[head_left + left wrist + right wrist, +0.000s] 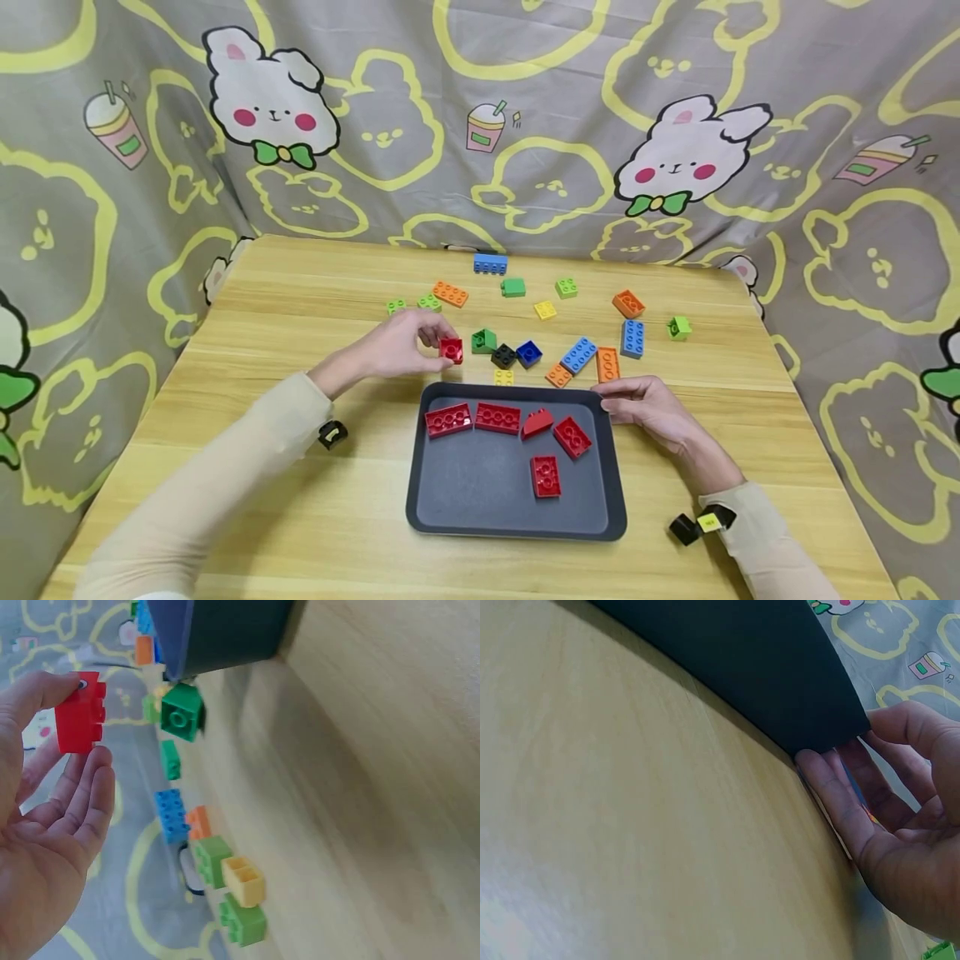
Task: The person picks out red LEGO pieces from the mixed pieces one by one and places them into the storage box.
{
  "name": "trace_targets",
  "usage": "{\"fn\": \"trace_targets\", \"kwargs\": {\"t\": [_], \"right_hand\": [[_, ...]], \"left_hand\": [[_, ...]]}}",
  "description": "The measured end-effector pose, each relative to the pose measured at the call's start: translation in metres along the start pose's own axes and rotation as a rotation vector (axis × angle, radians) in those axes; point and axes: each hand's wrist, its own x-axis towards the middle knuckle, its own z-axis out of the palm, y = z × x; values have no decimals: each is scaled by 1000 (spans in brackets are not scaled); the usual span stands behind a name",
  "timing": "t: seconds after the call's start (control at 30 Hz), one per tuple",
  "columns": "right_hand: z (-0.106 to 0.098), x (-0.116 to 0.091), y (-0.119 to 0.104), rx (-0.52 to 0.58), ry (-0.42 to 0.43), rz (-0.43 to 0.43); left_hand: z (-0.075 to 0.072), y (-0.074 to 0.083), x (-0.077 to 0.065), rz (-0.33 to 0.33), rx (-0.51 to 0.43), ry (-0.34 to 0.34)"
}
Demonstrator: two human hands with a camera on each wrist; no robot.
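My left hand (408,343) pinches a small red brick (451,350) just above the table, behind the far left corner of a dark grey tray (480,500). In the left wrist view the red brick (79,712) sits between thumb and fingertips (94,769). Several red bricks (497,417) lie in the tray's far half. My right hand (645,404) rests at the tray's far right corner, fingers against its rim; the right wrist view shows the fingers (832,795) touching the tray's edge (810,712).
Loose bricks in blue (579,355), orange (450,293), green (483,340), yellow (545,310) and black (503,356) are scattered behind the tray on the wooden table (300,517). A patterned cloth (480,125) hangs behind and at both sides.
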Motion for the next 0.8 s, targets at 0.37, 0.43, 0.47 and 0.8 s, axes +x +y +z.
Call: {"fn": "trace_targets", "kwargs": {"t": [0.37,0.43,0.47,0.8], "right_hand": [[0,0,1,-2,-3,-7],[0,0,1,-3,-3,-9],[0,0,1,-4,-3,-9],[0,0,1,2,-7,-20]], "left_hand": [[5,20,-11,97,26,-11],[8,23,-13,115,23,-23],[9,25,-14,124,25,-27],[22,39,-18,207,50,-62]]}}
